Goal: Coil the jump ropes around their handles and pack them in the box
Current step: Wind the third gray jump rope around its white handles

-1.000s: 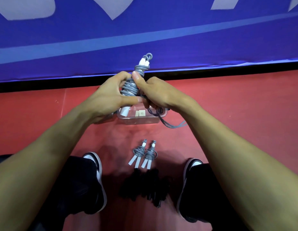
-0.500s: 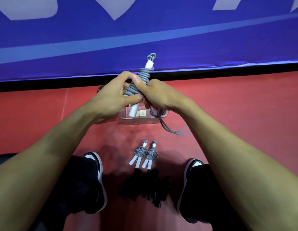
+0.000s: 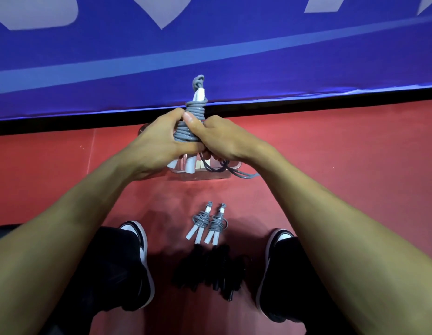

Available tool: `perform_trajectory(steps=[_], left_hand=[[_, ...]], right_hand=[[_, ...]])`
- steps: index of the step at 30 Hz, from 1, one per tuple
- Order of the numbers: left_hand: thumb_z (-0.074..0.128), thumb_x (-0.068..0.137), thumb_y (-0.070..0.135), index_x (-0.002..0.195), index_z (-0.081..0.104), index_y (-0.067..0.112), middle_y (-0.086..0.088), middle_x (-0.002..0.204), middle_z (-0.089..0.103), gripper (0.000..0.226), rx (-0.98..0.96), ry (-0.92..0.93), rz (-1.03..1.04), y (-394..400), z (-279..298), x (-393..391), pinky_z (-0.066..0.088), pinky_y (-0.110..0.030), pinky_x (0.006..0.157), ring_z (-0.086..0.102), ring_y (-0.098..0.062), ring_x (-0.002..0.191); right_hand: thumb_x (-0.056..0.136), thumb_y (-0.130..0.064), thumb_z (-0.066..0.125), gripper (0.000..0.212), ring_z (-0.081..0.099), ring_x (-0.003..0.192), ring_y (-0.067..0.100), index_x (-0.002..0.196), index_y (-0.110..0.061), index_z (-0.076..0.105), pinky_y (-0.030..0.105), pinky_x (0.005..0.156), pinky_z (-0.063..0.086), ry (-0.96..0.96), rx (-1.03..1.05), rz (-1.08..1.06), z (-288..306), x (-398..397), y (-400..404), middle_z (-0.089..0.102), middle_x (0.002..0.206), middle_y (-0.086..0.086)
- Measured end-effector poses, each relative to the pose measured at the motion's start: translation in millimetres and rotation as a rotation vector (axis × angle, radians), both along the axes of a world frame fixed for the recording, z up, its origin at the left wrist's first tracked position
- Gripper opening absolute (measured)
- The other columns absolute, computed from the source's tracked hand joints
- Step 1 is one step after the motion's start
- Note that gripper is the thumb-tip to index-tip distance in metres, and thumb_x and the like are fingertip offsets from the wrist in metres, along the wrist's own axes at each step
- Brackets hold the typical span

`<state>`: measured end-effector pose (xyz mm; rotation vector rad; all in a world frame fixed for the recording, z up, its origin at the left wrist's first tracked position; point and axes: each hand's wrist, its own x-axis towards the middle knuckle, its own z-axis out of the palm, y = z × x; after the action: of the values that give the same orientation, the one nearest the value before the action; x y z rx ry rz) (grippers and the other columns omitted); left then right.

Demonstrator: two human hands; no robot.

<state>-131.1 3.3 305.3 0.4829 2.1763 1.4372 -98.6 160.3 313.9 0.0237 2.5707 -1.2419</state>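
While both arms reach forward, left hand (image 3: 161,146) and right hand (image 3: 219,139) clench the jump rope (image 3: 189,126) — upright

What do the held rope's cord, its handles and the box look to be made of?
Cord: grey, smooth, slightly glossy, probably PVC or rubber-coated; it holds tight round coils. Handles: white, matte, likely hard plastic. Box: clear plastic; the red floor shows through its wall.

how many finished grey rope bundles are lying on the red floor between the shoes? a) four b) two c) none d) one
b: two coiled grey jump ropes with white handles lie side by side on the red floor, while both hands hold a third.
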Motion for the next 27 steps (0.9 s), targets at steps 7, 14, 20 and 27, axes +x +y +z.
perform_trajectory(steps=[7, 14, 20, 27], left_hand=[[0.07, 0.06, 0.035, 0.107, 0.057, 0.025, -0.006, 0.09, 0.069, 0.05, -0.101, 0.069, -0.057, -3.4, -0.7, 1.4, 0.05, -0.04, 0.062, 0.062, -0.018, 0.07], [0.08, 0.079, 0.004, 0.101, 0.05, 0.014, 0.001, 0.083, 0.064, 0.038, 0.007, 0.061, 0.005, 0.1, -1.1, 1.0, 0.052, -0.024, 0.06, 0.062, -0.011, 0.07], [0.074, 0.072, 0.012, 0.108, 0.044, -0.003, -0.012, 0.089, 0.055, 0.05, 0.085, 0.037, 0.053, 0.7, 2.6, 2.1, 0.053, -0.044, 0.073, 0.055, -0.019, 0.078], [0.071, 0.082, -0.009, 0.113, 0.052, -0.003, -0.004, 0.08, 0.059, 0.037, 0.073, 0.008, 0.104, 4.9, 2.5, 1.9, 0.053, -0.026, 0.058, 0.058, -0.01, 0.062]], right_hand=[[0.106, -0.055, 0.027, 0.064, 0.053, 0.062, 0.009, 0.08, -0.014, 0.069, 0.018, 0.057, 0.036, 0.005, 0.16, 0.086, -1.7, 3.6, -6.6, 0.059, 0.065, -0.003], [0.105, -0.056, 0.028, 0.071, 0.054, 0.048, 0.011, 0.077, -0.007, 0.071, 0.027, 0.054, 0.046, 0.026, 0.055, 0.054, -3.5, 1.0, -6.2, 0.066, 0.063, 0.011], [0.101, -0.064, 0.028, 0.08, 0.052, 0.045, 0.011, 0.081, 0.001, 0.069, 0.029, 0.056, 0.045, 0.015, 0.03, 0.002, -4.1, -1.9, -5.5, 0.062, 0.058, 0.007], [0.099, -0.069, 0.027, 0.082, 0.055, 0.046, 0.014, 0.077, -0.002, 0.07, 0.027, 0.053, 0.042, 0.001, 0.055, -0.03, -4.9, -3.4, -1.6, 0.065, 0.059, 0.008]])
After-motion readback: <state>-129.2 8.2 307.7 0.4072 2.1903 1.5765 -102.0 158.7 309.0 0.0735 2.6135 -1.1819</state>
